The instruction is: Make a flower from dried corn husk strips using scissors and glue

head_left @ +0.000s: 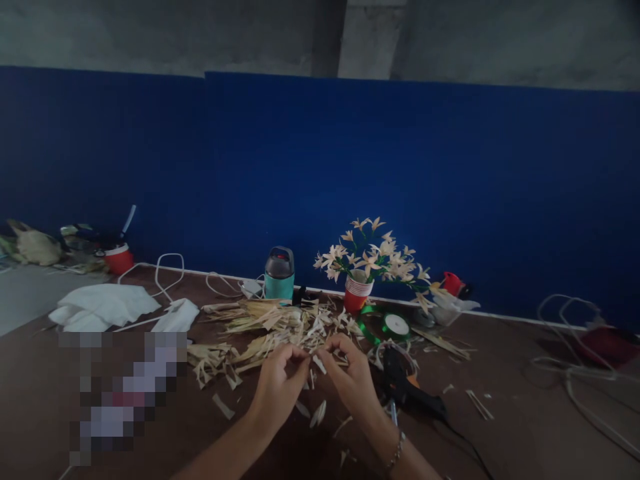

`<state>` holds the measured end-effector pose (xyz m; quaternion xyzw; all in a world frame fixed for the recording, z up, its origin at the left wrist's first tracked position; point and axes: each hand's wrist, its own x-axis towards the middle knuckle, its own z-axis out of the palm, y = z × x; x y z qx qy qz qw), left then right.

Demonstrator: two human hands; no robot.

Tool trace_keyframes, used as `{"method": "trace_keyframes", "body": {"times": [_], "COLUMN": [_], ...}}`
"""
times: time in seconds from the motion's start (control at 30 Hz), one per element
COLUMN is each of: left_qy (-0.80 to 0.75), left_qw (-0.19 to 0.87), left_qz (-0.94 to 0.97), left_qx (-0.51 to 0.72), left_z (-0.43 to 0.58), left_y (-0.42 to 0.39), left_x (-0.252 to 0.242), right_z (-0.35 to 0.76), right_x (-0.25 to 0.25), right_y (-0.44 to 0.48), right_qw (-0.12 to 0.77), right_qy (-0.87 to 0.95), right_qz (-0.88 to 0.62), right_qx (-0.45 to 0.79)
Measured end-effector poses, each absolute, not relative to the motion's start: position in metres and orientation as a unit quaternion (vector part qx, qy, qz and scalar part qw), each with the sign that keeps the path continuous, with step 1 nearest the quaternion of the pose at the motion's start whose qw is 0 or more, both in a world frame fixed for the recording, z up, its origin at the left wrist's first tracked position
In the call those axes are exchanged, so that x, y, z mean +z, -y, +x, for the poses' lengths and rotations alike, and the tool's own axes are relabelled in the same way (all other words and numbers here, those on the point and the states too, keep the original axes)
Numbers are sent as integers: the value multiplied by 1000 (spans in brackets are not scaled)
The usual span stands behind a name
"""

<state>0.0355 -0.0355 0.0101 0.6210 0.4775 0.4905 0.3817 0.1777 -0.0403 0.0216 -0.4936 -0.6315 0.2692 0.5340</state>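
Observation:
My left hand and my right hand meet over the work table, thumbs and forefingers pinched close together. Below the right fingertips hangs a small pale piece of dried husk, which that hand seems to grip. Whatever is between the left fingertips is too small to make out. Just beyond my hands spreads a pile of dried husk strips. Loose petal-shaped pieces lie on the tabletop nearer to me. A black glue gun rests beside my right wrist, its cord running toward me.
Pale husk flowers stand in stacked red-and-white cups. Green ribbon spools lie beside them. Behind the pile stands a teal bottle. White cloth is at left, white cables at right, and a blue partition behind.

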Motion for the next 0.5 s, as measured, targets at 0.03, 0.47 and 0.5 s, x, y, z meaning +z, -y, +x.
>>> {"method": "trace_keyframes", "body": {"times": [0.03, 0.47, 0.5], "left_qy": [-479, -487, -486], "left_qw": [367, 207, 200], "left_qz": [629, 705, 708], "left_qx": [490, 473, 472], "left_z": [35, 33, 33], "left_y": [36, 36, 36], "left_x": [10, 8, 7], "right_z": [177, 174, 174], "right_x": [21, 20, 20], "right_y": [40, 43, 43], "right_qw": [534, 522, 520], "right_qy": [630, 643, 645], "right_qz": [-496, -520, -522], "right_qx": [268, 209, 205]}}
